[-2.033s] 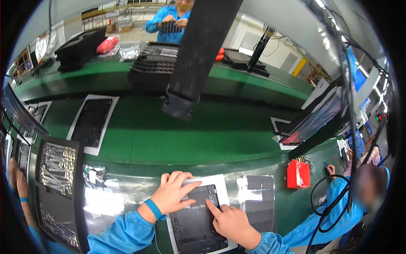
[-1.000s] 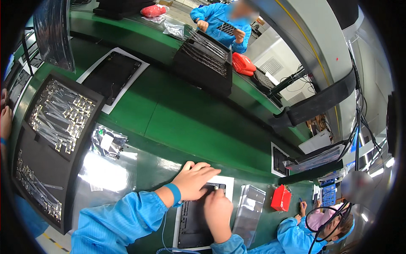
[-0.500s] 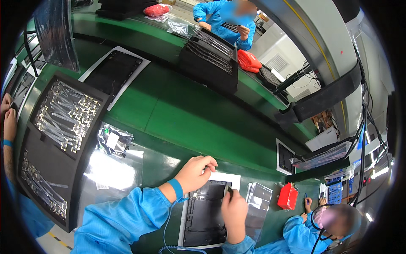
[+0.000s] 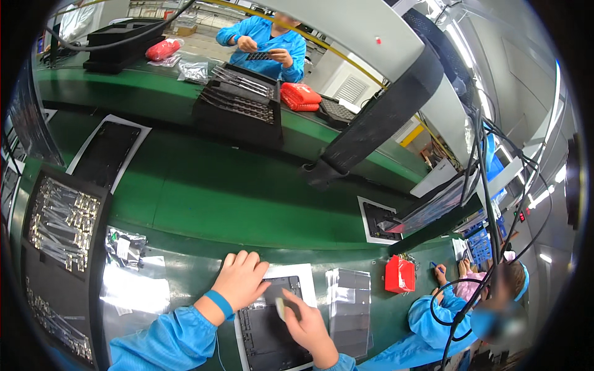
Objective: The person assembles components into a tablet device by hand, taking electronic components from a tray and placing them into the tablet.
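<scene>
A black device back panel (image 4: 263, 337) lies on a white sheet (image 4: 303, 271) at the green bench's near edge. My left hand (image 4: 241, 281), with a blue wrist strap (image 4: 219, 304), rests over the panel's far left corner. Its fingers are stretched out and hold nothing I can see. Between the thumb and fingers of my right hand (image 4: 307, 328) is a small block with a pale yellowish edge (image 4: 281, 308). It is over the panel's middle; whether it touches the surface cannot be made out. Clear plastic sheets (image 4: 349, 309) lie just right of the panel.
At left stands a black foam tray (image 4: 38, 258) of small circuit boards with ribbon cables; beside it lies a plastic bag (image 4: 125, 246). A red bin (image 4: 400, 276) and a co-worker (image 4: 433, 318) are at right. Panels (image 4: 106, 151) sit on the green belt, with a grey overhead arm (image 4: 371, 117) above.
The whole view has shifted, moving the scene leftward. My right hand has carried the block from the panel's far right corner toward its middle. My left hand's curled fingers have spread out.
</scene>
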Demonstrator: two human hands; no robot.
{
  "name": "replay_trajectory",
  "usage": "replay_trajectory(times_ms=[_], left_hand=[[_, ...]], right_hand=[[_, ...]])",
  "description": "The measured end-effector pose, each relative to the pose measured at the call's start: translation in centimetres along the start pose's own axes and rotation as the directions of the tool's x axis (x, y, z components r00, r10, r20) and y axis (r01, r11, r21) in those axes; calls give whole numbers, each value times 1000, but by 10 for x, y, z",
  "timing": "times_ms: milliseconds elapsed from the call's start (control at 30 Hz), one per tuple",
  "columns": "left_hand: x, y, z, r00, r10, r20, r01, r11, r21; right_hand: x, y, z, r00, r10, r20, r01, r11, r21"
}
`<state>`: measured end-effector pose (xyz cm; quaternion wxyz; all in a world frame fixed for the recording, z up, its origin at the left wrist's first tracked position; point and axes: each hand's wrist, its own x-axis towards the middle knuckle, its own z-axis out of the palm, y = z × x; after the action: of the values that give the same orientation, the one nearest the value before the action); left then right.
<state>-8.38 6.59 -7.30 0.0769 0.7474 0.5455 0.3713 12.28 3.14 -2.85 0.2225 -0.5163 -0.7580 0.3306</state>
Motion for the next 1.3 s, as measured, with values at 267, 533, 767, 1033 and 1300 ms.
replay_trajectory(times_ms=[267,533,767,1033,1300], left_hand=[[2,-4,-3,994,49,95,-58,994,92],[18,14,-41,991,64,-116,-91,966,-242],[20,-7,-38,834,-224,-505,110,963,-244],[9,-36,-27,711,-206,-672,70,972,-225],[3,-43,-8,974,-154,-164,125,977,-176]], right_hand=[[-23,30,-62,961,-250,-115,253,967,7],[-36,63,-77,936,142,321,-289,831,476],[45,51,-79,992,72,102,-110,891,441],[208,24,-23,990,134,46,-131,749,650],[276,41,-5,970,-133,-202,24,884,-466]])
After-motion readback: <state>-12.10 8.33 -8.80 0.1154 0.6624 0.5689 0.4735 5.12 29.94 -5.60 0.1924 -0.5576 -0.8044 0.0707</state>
